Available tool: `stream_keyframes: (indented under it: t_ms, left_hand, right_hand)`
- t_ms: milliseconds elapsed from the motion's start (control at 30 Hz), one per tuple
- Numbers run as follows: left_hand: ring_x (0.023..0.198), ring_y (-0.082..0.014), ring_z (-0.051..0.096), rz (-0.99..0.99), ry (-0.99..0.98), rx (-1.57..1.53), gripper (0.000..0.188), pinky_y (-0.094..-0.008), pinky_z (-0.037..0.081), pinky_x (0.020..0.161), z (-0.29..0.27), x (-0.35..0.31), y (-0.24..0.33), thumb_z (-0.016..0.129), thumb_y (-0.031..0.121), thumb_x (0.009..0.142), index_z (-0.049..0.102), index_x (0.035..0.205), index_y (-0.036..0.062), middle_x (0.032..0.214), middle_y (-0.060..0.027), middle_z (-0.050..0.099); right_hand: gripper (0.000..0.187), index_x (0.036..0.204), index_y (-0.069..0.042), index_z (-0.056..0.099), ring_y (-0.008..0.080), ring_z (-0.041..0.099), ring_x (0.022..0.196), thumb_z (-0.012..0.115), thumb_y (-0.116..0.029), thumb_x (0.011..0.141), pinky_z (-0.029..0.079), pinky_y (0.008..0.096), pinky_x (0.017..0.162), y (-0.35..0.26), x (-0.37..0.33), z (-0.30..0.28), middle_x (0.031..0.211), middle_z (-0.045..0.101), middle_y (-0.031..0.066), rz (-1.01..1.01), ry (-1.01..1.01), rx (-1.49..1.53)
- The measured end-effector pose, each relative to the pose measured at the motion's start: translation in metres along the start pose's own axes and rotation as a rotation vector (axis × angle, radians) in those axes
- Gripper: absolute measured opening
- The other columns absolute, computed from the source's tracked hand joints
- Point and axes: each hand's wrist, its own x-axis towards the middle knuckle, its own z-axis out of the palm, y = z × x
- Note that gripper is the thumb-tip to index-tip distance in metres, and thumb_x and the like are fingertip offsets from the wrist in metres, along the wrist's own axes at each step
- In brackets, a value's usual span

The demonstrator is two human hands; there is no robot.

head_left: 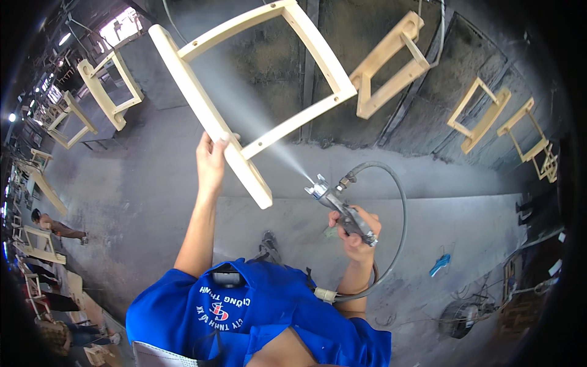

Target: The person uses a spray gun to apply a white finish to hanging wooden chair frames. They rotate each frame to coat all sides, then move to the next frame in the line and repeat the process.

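Left hand (212,160) grips frame (202,101), raised up front; right hand (358,231) clenches spray gun (342,211), mist (288,160) fanning toward frame. Spraying looks underway, probably unfinished; can't tell coated parts from bare.

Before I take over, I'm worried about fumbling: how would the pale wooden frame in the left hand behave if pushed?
The wooden frame is probably stiff, its sides being joined at the corners. Being mostly open, it's likely light for its size. The left hand grips only one side, so it might pivot.
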Motion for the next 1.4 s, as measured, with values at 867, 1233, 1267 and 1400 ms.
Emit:
stream_keyframes:
  t_ms: [867,1233,1267,1400]
  left_hand:
    - [0.121,-0.0229,0.059,0.025,0.103,0.341,0.058,-0.0380,0.040,0.109,-0.049,0.036,-0.045,0.075,0.037,0.095,0.064,0.131,-0.0069,0.126,-0.0150,0.067]
    - [0.125,-0.0311,0.051,0.201,0.136,0.467,0.048,-0.0434,0.042,0.106,-0.102,0.112,-0.116,0.082,0.030,0.089,0.065,0.121,-0.0020,0.126,-0.0138,0.061]
    - [0.125,-0.0316,0.050,0.246,0.142,0.484,0.048,-0.0436,0.042,0.106,-0.106,0.120,-0.120,0.082,0.029,0.088,0.065,0.120,-0.0018,0.126,-0.0140,0.061]
    - [0.127,-0.0339,0.048,0.298,0.153,0.540,0.047,-0.0451,0.039,0.110,-0.119,0.147,-0.130,0.082,0.027,0.086,0.064,0.119,-0.0007,0.127,-0.0143,0.061]
  right_hand:
    - [0.060,0.099,0.003,0.068,0.0032,0.049,0.057,0.067,-0.057,0.098,0.037,0.0237,0.051,-0.028,-0.098,-0.027,0.078,0.067,0.0009,0.164,0.343,-0.196]
    - [0.052,0.100,0.001,0.061,0.0066,0.042,0.045,0.054,-0.050,0.108,0.030,0.0227,0.041,0.014,0.092,0.062,0.081,0.065,0.0081,0.432,0.479,-0.025]
    - [0.054,0.100,0.002,0.061,0.0068,0.042,0.044,0.053,-0.051,0.108,0.029,0.0228,0.040,0.018,0.107,0.072,0.082,0.065,0.0090,0.373,0.453,0.085]
    - [0.054,0.098,0.002,0.061,0.0078,0.043,0.048,0.061,-0.052,0.103,0.033,0.0227,0.046,0.031,0.155,0.105,0.086,0.066,0.0104,0.116,0.384,0.150]
